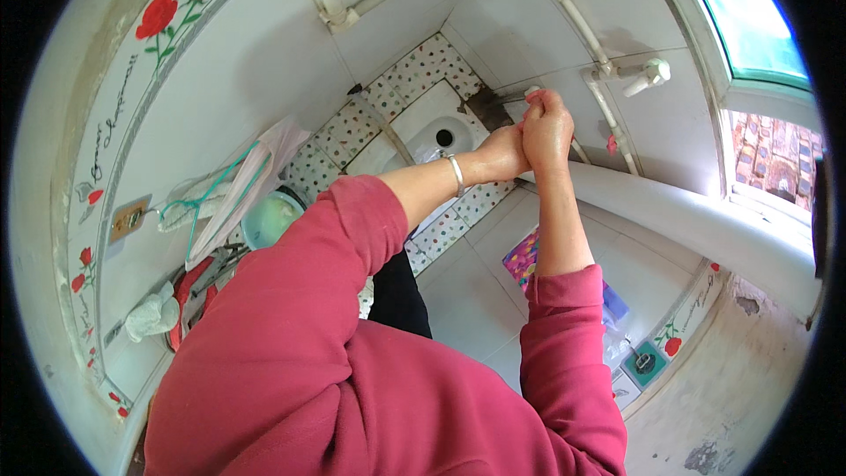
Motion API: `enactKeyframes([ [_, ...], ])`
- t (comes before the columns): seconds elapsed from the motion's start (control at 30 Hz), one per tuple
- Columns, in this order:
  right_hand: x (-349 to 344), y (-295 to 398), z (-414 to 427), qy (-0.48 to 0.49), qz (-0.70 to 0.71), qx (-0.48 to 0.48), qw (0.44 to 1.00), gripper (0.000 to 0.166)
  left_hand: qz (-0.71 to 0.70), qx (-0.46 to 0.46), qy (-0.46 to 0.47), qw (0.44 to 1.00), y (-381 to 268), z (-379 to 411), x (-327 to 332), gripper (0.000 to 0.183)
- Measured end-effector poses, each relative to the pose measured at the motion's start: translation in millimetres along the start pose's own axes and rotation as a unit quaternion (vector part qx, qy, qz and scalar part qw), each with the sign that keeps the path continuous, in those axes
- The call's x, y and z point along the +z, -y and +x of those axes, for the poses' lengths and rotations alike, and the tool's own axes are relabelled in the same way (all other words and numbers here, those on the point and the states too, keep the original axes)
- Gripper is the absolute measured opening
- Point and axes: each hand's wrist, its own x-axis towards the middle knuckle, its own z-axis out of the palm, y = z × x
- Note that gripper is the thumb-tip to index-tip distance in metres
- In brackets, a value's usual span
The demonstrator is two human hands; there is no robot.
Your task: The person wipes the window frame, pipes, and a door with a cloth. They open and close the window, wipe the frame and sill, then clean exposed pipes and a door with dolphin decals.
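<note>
My left hand and my right hand are pressed together in front of me, their skin wet and shiny. The right hand curls over the fingers of the left, so most of the left fingers are hidden. A pale metal bangle circles my left wrist. Both red sleeves are pushed up the forearms. Just behind the right fingertips shows a small whitish knob, mostly covered. Below the hands, a white squat toilet with a dark drain hole is set into the speckled tile floor.
A white tap on plastic pipes projects from the right wall, near a window. At left hang a green clothes hanger, towels and plastic. Under them stands a light-blue bucket. A colourful packet is beside my right forearm.
</note>
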Motion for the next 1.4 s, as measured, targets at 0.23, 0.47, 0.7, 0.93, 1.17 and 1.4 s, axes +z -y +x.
enactKeyframes([
  [0.23, 28, -21, 7, -0.004, -0.081, 0.008, 0.997, 0.012, -0.008, -0.073, -0.073, 0.995, 14, -7, 5, 0.034],
  [0.47, 53, -34, 1, 0.022, -0.059, 0.107, 0.992, 0.015, 0.072, -0.067, -0.074, 0.992, 28, -31, -7, 0.042],
  [0.7, 52, -55, 9, 0.091, 0.167, 0.23, 0.954, 0.043, 0.16, 0.052, -0.132, 0.977, 9, -61, -32, 0.053],
  [0.93, -46, 36, -73, 0.32, 0.239, 0.194, 0.896, 0.031, 0.108, 0.025, -0.116, 0.987, -8, -114, -50, 0.062],
  [1.17, -42, -7, -106, 0.372, -0.076, -0.083, 0.922, 0.049, 0.024, -0.078, 0.003, 0.997, -11, -217, -49, 0.061],
  [1.4, 1, 14, -79, 0.25, -0.41, -0.136, 0.867, 0.038, -0.03, -0.226, -0.095, 0.969, 28, -368, -42, 0.061],
])
